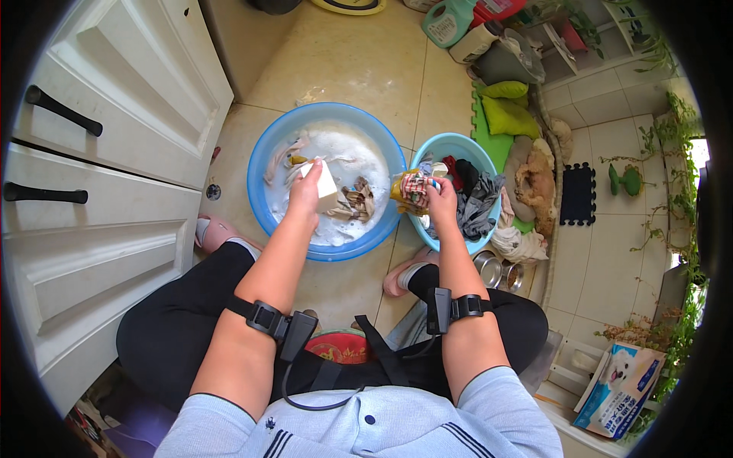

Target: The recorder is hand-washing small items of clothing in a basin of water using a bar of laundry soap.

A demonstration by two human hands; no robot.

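My left hand (305, 191) is closed round a white block (327, 183) that looks like a bar of soap, above the large blue basin (265, 217). White suds (355, 149) fill that basin, with a brown patterned cloth (357, 200) and some pale cloth partly sunk in them. My right hand (443, 200) grips a bunched plaid cloth (414, 188) with a mustard-yellow part, over the gap between the two basins. The smaller light-blue basin (422, 156) holds a heap of grey, black and red clothes (477, 195).
White cabinet doors (99, 252) stand close on the left. Bottles (449, 23), green cushions (504, 111) and a curled-up light-brown animal (534, 187) are at the right. Metal bowls (489, 269) sit beside the smaller basin. A box (620, 389) lies at the lower right.
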